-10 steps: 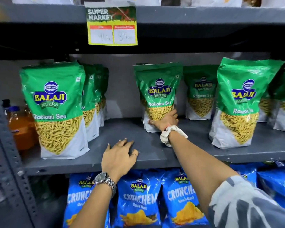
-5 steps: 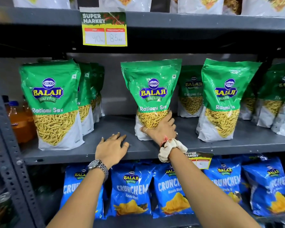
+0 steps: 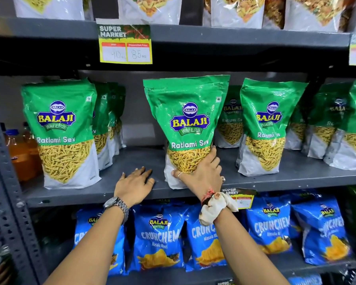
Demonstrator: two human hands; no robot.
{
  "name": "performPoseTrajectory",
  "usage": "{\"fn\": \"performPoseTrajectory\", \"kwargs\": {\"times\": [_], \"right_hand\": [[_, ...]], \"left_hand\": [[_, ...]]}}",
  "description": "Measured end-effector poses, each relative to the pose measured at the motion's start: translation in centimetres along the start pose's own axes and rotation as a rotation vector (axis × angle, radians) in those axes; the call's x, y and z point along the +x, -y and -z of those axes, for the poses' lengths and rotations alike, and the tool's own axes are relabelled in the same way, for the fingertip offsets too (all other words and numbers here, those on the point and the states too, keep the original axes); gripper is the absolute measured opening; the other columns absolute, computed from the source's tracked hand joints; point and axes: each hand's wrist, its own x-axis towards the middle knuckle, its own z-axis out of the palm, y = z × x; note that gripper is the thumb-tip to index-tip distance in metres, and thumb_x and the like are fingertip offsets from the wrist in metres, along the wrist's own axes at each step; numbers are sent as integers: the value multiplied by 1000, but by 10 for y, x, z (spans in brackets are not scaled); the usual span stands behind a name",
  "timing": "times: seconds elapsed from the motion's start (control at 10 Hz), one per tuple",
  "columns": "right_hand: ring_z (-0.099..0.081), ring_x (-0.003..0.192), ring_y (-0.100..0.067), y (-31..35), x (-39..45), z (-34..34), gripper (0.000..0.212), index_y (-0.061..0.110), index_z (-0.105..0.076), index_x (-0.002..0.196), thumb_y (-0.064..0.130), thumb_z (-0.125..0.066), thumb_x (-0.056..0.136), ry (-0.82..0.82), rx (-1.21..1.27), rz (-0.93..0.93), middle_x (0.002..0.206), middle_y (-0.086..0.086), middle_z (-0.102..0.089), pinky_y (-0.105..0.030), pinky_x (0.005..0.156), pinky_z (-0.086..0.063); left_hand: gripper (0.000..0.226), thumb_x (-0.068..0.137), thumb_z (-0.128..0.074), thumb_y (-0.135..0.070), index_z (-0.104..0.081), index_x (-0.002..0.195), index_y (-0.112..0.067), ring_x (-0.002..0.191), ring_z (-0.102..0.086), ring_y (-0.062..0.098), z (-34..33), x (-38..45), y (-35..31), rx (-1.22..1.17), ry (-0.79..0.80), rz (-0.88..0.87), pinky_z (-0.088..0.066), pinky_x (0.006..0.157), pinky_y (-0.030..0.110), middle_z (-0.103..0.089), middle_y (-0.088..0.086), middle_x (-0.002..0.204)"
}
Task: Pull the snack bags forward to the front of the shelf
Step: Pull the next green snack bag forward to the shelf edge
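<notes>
A green Ratlami Sev bag (image 3: 185,118) stands upright near the front edge of the grey middle shelf (image 3: 296,179). My right hand (image 3: 201,171) grips its lower part, fingers wrapped round the base. My left hand (image 3: 135,186) lies flat and open on the shelf just left of that bag, holding nothing. Another green bag (image 3: 60,128) stands at the front left with several more lined up behind it. One more green bag (image 3: 269,124) stands to the right, and another (image 3: 231,120) sits further back behind the held one.
More green bags (image 3: 341,124) fill the shelf's right end. Blue Crunchem bags (image 3: 158,237) line the shelf below. A yellow price tag (image 3: 125,45) hangs from the upper shelf edge. Orange bottles (image 3: 22,153) stand beyond the perforated left upright (image 3: 2,161).
My right hand has drawn the green bag from the back of the shelf toward the front edge. My left hand has stayed flat on the shelf.
</notes>
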Motion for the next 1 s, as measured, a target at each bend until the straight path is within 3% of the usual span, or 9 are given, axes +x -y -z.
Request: {"fn": "performPoseTrajectory", "kwargs": {"times": [0.3, 0.5, 1.0], "right_hand": [[-42, 122, -36, -1, -7, 3, 132, 7, -3, 146, 63, -77, 53, -29, 13, 15, 134, -15, -38, -51, 97, -41], [-36, 128, -37, -3, -6, -5, 131, -3, -7, 145, 59, -80, 55, -14, 149, 16, 140, -17, -30, -43, 103, -37], [-40, 121, -36, 3, 10, -27, 126, 1, -17, 142, 68, -75, 53, -78, 125, 5, 133, -15, -36, -45, 94, -43]], "left_hand": [[52, 96, -25, -43, -30, 146, -28, 148, -18, 16, -1, 2, 0, 4, -7, -11, -10, 121, 47, -23, -2, 159], [53, 96, -24, -44, -28, 147, -28, 148, -17, 15, -1, 1, 0, -2, -5, -17, -8, 121, 48, -21, -2, 160], [52, 96, -25, -42, -30, 146, -29, 147, -19, 16, 0, -1, -1, -17, -29, -15, -9, 121, 48, -24, -2, 159]]}}
